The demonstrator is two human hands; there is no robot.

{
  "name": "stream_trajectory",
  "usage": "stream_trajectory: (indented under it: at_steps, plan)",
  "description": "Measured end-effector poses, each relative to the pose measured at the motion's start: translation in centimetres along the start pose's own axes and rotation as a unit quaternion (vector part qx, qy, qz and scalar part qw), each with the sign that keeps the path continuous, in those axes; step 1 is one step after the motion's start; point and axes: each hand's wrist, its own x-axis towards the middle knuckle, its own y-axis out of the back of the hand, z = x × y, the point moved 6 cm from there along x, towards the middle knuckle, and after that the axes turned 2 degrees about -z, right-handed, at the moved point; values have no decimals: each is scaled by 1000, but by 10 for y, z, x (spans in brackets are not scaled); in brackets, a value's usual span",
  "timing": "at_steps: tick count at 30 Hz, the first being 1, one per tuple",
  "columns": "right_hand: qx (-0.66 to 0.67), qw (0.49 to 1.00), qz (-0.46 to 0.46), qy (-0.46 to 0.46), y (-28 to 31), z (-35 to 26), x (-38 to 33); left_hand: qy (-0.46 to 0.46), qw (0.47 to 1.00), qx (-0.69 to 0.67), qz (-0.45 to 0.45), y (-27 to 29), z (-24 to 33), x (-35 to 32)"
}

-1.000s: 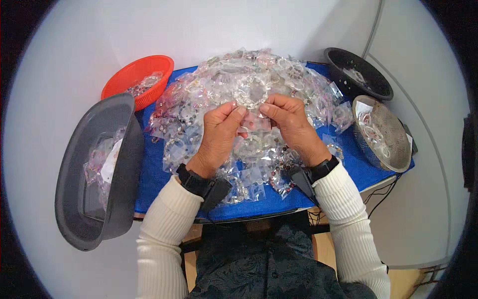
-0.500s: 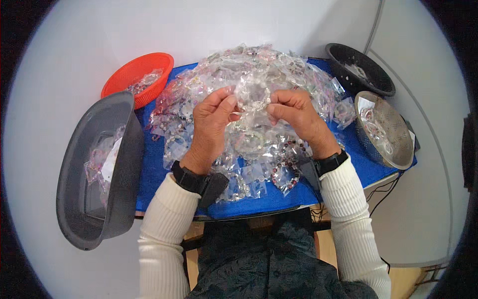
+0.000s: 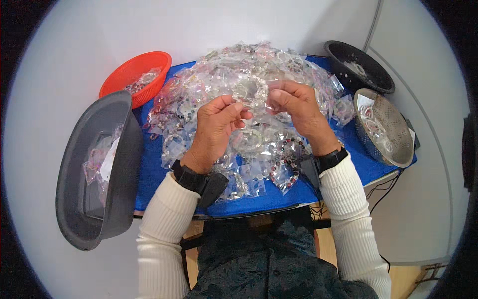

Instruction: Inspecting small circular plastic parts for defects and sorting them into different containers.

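Hands together above pile centre: left hand [image 3: 219,124] and right hand [image 3: 298,112] pinching one small clear packet [image 3: 256,94] between fingertips, held just over heap of bagged bracelets [image 3: 249,144] on blue table [image 3: 154,184].

Risk, as judged: slick film slipping from pinch, packet dropping back into heap, lost among lookalikes.

Versus half second ago: hands slightly closer together, packet still aloft. Grey tub [image 3: 94,174] at 9 o'clock, orange basket [image 3: 134,74] at 10, black colander [image 3: 358,65] at 2, steel colander [image 3: 386,127] at 3 unmoved.

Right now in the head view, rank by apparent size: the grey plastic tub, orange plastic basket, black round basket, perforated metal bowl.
1. Grey plastic tub, clearly largest.
2. Orange plastic basket, black round basket and perforated metal bowl look alike; fisheye bending leaves their order unsure.
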Motion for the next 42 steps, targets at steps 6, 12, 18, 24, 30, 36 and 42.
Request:
stream_trajectory:
  at_steps: [6,12,18,24,30,36,42]
  plan:
    - [-18,998,2,-52,3,6,-1,19,1000,9,-6,12,-4,2]
    - [-25,998,19,-45,5,1,-2,17,997,70,6,18,-5,4]
    - [-97,991,16,95,-2,-11,-2,-52,996,-72,-5,10,7,4]
    - [-5,997,48,55,-5,-14,-2,-97,994,-49,18,15,10,6]
    - [138,988,-17,-60,0,2,0,-132,988,-23,74,20,12,6]
    - [-21,984,-118,-129,-22,13,-8,-79,994,70,34,8,-2,2]
    - [-110,974,-171,-100,-31,21,-9,-54,991,112,57,7,-8,4]
